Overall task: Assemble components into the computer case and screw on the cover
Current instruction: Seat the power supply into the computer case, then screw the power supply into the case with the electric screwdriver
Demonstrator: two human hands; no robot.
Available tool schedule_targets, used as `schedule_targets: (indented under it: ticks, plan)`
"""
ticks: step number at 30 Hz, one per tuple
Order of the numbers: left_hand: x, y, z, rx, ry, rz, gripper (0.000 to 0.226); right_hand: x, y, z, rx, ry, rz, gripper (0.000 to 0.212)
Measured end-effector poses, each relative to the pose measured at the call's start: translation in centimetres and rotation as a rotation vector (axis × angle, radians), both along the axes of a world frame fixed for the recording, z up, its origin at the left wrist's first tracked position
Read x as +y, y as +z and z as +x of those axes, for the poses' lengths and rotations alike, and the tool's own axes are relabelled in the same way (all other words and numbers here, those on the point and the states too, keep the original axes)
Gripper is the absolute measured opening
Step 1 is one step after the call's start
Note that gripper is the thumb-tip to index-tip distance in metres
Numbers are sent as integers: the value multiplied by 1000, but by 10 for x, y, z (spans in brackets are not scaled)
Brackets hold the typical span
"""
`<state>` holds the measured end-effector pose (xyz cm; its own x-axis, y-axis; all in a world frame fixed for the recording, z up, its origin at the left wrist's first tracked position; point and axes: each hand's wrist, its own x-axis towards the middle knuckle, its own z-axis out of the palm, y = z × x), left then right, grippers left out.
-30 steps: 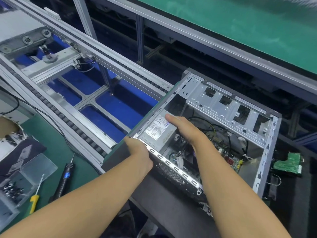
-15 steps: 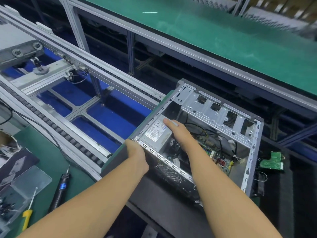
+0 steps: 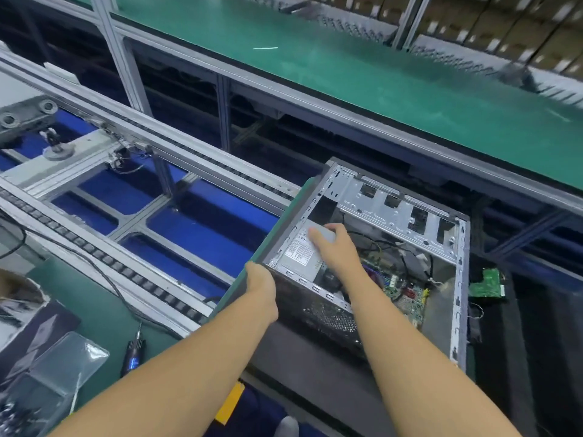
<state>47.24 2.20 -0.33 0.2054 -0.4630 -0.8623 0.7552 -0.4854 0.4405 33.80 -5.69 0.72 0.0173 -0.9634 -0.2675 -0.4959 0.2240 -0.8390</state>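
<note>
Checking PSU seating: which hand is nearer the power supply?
Right. The right hand lies on top of the power supply inside the computer case; the left hand grips the case's near corner, just outside it.

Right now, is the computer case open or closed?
Open: one side of the computer case is uncovered; power supply and motherboard inside show.

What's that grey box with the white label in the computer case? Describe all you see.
A power supply: a grey metal box, its top bearing a white printed label. It sits in the near left corner of the open computer case, beside the green motherboard. The right hand lies on its top; the left hand grips the case's corner.
</note>
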Motion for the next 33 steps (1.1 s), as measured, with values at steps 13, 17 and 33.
schedule_targets:
  ticks: [13,17,33]
  plan:
    - [57,-13,83,-308,-155,-256,9,90,58,48,-222,-18,-216,22]
    - [86,-3,94,-298,-160,-316,15,122,49,85,-338,118,-51,27]
    - [208,-47,196,-224,-55,-162,36,204,-91,218,216,738,220,60]
